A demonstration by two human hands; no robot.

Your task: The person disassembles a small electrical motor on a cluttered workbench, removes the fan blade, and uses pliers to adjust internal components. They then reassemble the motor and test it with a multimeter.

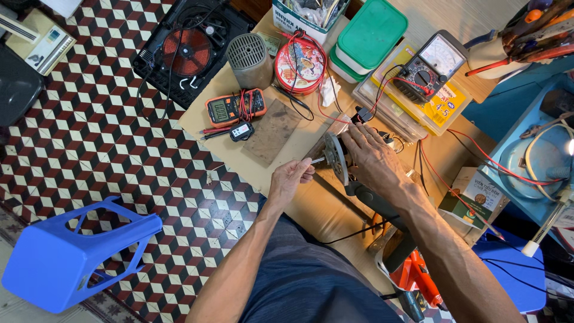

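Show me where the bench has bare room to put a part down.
Bare bench lies under the left hand, toward the near edge. A flat brown plate beside the orange multimeter is unoccupied. Crowded: around the right hand, the analog meter with its red leads, and the green-lidded boxes.

Counter (281, 197): carrying the motor (336, 157), seemingly between both hands.
Tin (300, 64): sitting behind the motor.
Stool (72, 263): lying on the floor (119, 137), left of the counter.

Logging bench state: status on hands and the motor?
Left hand pinching the shaft. Right hand flat on top of the motor. Red leads and meter lie close by.
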